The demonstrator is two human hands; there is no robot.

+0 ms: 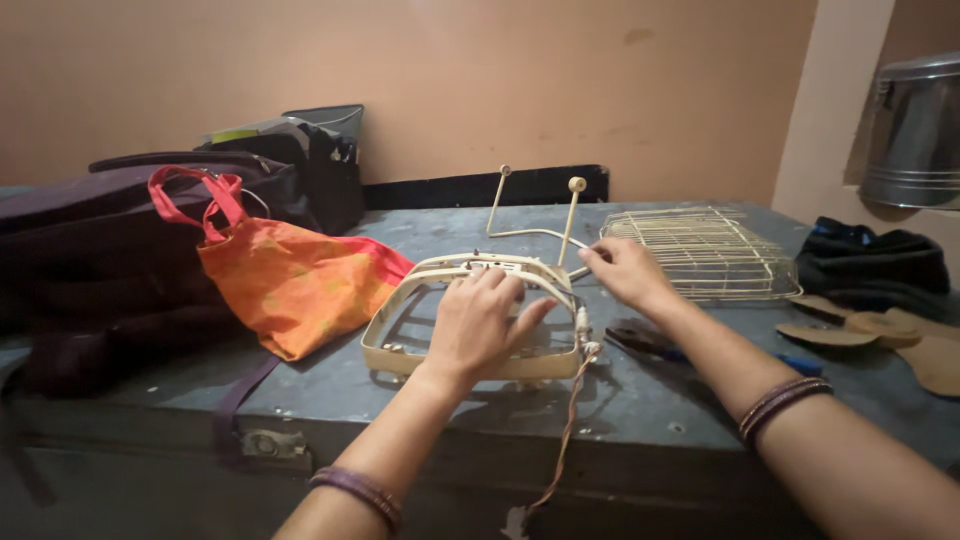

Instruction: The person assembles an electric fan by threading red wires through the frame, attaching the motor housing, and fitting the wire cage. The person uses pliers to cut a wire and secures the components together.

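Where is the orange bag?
In the head view, the orange bag lies left on the grey trunk top, between dark bags and the cream frame.

Plastic, wire, cloth on painted metal

Cream frame (470, 320) matt plastic; grille (700, 250) thin wire; orange bag (290, 280) soft cloth; trunk lid (420, 400) scuffed, dull grey metal; bin (915, 130) shiny steel.

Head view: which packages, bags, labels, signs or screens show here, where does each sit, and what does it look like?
No labels, signs or screens show.
Orange cloth bag: on the grey trunk top, left of the left hand; soft, red handles.
Dark bags: far left, piled against the wall; purple-black.
Steel canister: upper right on a ledge; round, silver, lidded.
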